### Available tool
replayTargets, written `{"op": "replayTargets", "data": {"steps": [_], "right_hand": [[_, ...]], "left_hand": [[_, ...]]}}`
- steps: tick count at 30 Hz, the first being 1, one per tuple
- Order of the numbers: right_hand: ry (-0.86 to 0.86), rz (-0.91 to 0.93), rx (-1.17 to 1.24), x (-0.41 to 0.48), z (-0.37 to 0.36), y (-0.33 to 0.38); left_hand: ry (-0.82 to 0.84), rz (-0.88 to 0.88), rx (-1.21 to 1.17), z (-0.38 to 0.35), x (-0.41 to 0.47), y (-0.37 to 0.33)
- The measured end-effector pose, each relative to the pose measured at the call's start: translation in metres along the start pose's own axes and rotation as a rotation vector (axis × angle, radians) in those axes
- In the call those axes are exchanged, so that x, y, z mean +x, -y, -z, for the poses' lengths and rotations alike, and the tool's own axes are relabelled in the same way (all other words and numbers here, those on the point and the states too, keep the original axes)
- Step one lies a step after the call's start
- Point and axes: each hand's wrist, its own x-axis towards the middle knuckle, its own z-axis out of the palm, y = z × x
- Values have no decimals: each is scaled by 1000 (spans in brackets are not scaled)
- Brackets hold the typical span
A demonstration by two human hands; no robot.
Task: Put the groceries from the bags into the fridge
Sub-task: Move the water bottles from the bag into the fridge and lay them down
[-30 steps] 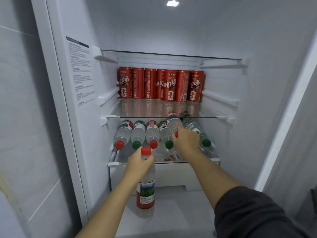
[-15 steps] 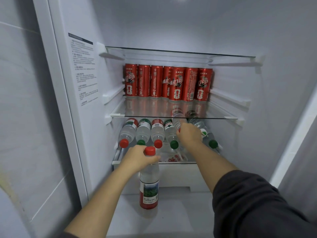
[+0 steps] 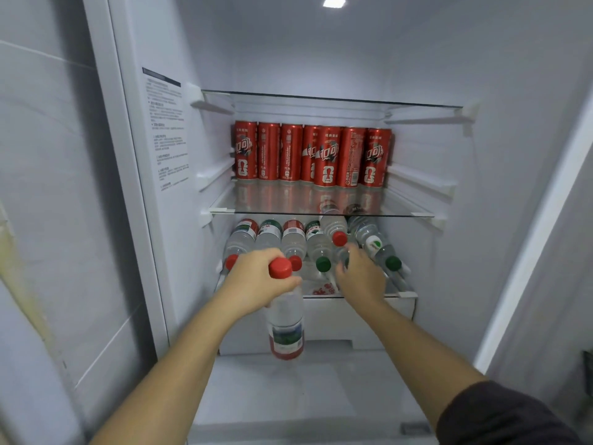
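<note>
My left hand [image 3: 256,284] grips a clear water bottle [image 3: 285,326] by its neck, just under the red cap; it hangs upright in front of the lower fridge shelf [image 3: 407,294]. Several water bottles [image 3: 293,239] with red and green caps lie in a row on that shelf, caps toward me. Another red-capped bottle [image 3: 335,226] lies on top of the row. Just below its cap is my right hand [image 3: 362,277], fingers loose and holding nothing. A green-capped bottle [image 3: 375,245] lies slanted to its right.
Several red cans [image 3: 327,159] stand in a row at the back of the middle glass shelf [image 3: 401,213]. Above them is another glass shelf [image 3: 321,97]. A white drawer [image 3: 337,322] sits below the bottle shelf. A printed label [image 3: 167,130] covers the left inner wall.
My right hand has let go of the red-capped bottle on top of the row and drawn back toward me. My left hand has lifted its bottle slightly.
</note>
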Motion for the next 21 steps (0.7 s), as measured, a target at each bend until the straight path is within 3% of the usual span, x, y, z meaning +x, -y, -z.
{"op": "replayTargets", "data": {"steps": [4,7,15,21], "right_hand": [[25,101,-130,-14,-2,-27],[95,182,-122,-21,-3,-41],[195,104,-144,-14,4,-41],[323,87,-177,-7,16,-37]], "left_hand": [[-217,-178,-1,28,-12,-36],[-271,-298,-23,26,-21,-49],[-419,-709,249,-25,0,-15],[-396,-755,459,-53,40,19]]}}
